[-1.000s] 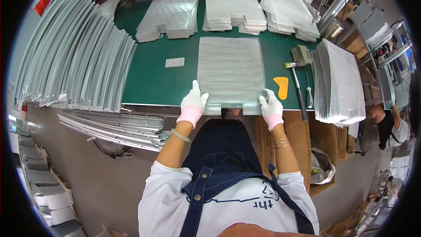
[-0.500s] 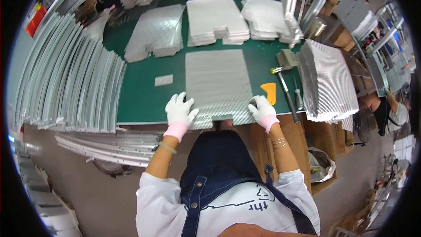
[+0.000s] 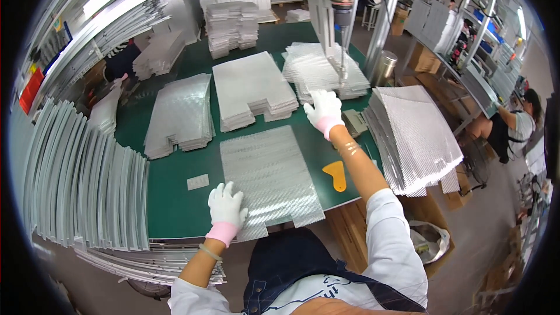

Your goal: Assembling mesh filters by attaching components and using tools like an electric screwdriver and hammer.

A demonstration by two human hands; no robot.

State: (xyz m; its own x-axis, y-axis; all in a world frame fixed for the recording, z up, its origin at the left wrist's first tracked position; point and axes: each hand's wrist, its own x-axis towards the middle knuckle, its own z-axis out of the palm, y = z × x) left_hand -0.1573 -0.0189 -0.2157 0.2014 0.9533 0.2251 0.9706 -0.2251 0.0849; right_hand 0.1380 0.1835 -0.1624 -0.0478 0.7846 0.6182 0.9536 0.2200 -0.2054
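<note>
A silver mesh sheet (image 3: 268, 166) with a notch in its near edge lies on the green table (image 3: 175, 204), its front tabs overhanging the edge. My left hand (image 3: 227, 207), in a white glove with a pink cuff, rests at the sheet's near left side with fingers stretched out. My right hand (image 3: 324, 111), gloved alike, reaches far forward, fingers spread, at the near edge of a stack of mesh sheets (image 3: 309, 61). I see nothing held in it. Whether its fingertips touch the stack I cannot tell. A grey block (image 3: 354, 122) sits just beside the right wrist.
More notched stacks stand at the middle (image 3: 251, 84) and left (image 3: 181, 111). Upright pale strips (image 3: 87, 181) crowd the left side. A tall mesh stack (image 3: 414, 134) leans at right. An orange scraper (image 3: 335, 176) and a small pale plate (image 3: 198, 182) lie near the sheet. A machine spindle (image 3: 341, 0) hangs behind.
My right hand has left the sheet's right side and moved forward to the far right stack. My left hand stays by the sheet's left side. The view has tilted up; my right arm covers the hammer.
</note>
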